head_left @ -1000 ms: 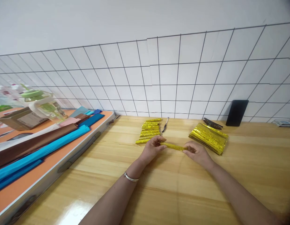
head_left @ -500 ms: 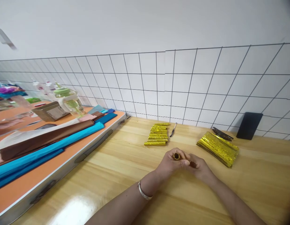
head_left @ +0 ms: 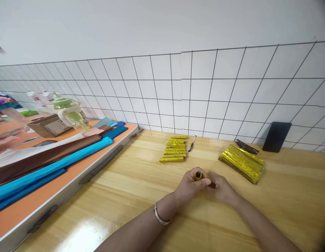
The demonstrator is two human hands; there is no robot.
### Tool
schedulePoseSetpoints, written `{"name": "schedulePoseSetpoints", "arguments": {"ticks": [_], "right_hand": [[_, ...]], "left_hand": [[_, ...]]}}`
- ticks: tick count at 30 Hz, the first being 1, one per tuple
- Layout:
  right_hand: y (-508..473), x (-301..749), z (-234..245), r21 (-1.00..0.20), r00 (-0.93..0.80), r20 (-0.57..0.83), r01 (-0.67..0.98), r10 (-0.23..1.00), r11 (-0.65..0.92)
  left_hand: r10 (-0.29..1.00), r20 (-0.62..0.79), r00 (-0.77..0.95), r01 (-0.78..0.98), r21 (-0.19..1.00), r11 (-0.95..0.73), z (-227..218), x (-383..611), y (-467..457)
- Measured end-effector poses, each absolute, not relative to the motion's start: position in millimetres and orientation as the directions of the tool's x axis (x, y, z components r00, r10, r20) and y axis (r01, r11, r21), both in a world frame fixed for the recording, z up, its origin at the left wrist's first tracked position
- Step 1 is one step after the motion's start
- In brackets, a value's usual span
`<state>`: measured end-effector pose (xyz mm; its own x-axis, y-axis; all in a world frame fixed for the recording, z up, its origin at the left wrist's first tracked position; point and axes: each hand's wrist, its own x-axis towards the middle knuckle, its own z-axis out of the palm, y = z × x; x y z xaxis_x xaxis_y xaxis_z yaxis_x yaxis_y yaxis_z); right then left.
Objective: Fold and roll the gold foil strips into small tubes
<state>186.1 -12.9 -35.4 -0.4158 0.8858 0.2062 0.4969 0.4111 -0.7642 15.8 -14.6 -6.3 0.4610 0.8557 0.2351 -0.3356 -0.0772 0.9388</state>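
Note:
A rolled tube of gold foil (head_left: 198, 175) stands nearly upright in my left hand (head_left: 190, 183), its hollow end facing me. The fingers are wrapped round it, with the thumb along its side. My right hand (head_left: 221, 185) is closed against the left one, its fingertips meeting the left fingers; what they pinch, if anything, is hidden. Beyond my hands lies a row of several finished-looking gold foil rolls (head_left: 175, 148). To the right rests a stack of flat gold foil sheets (head_left: 243, 163).
A pen (head_left: 192, 143) lies beside the rolls. Behind the sheets are a dark clip-like object (head_left: 247, 146) and a black phone-like slab (head_left: 277, 137) leaning on the tiled wall. On the left, a raised orange surface (head_left: 80, 167) holds coloured paper, a cardboard box (head_left: 50, 125) and a green-lidded bottle (head_left: 70, 112).
The camera view has shifted slightly, so the table things sit a little further left and higher. My right fingers have shifted slightly against the left hand, which keeps its hold on the foil tube.

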Motion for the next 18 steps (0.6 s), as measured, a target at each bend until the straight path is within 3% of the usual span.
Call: {"name": "schedulePoseSetpoints", "arguments": {"ticks": [5, 10, 14, 18], "right_hand": [[-9.2, 198.4, -6.3, -0.744, -0.489, 0.213, 0.480, 0.846, 0.465], [-19.8, 196.9, 33.5, -0.660, -0.299, 0.450, 0.523, 0.842, 0.539], [-35.0, 181.5, 51.7, -0.497, -0.459, 0.565, 0.475, 0.686, 0.726], [-41.4, 174.0, 57.9, -0.381, -0.559, 0.561, 0.481, 0.611, 0.790]], "left_hand": [[0.850, 0.259, 0.459, -0.267, 0.953, -0.146, -7.9, 15.4, -15.3], [0.844, 0.261, 0.469, -0.207, 0.961, -0.183, -9.1, 15.7, -14.9], [0.831, 0.288, 0.475, -0.270, 0.947, -0.174, -13.9, 18.9, -15.1], [0.810, 0.302, 0.503, -0.317, 0.936, -0.152, -13.1, 22.2, -17.7]]}}
